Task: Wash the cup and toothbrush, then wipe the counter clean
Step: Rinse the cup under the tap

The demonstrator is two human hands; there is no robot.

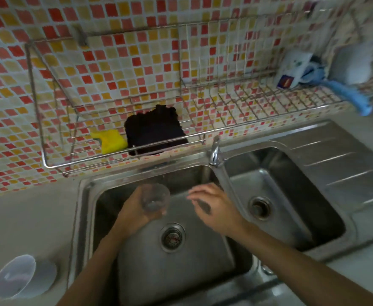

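Your left grip (pixel 134 214) is curled round the small clear plastic cup (pixel 155 198) above the left steel sink basin (pixel 181 272). Your right grip (pixel 214 208) hangs beside it, fingers loose and apart (somewhat blurred). The chrome tap (pixel 214 151) stands just behind.

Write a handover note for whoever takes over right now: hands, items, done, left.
Left hand holds the clear cup over the left sink basin.
Right hand is open beside it, holding nothing.
A blue-handled brush, possibly the toothbrush, lies on the wall rack; sponge and dark cloth sit there too.
Done: nothing confirmed; no water visibly running.
Left: wash cup, wash toothbrush, wipe counter.
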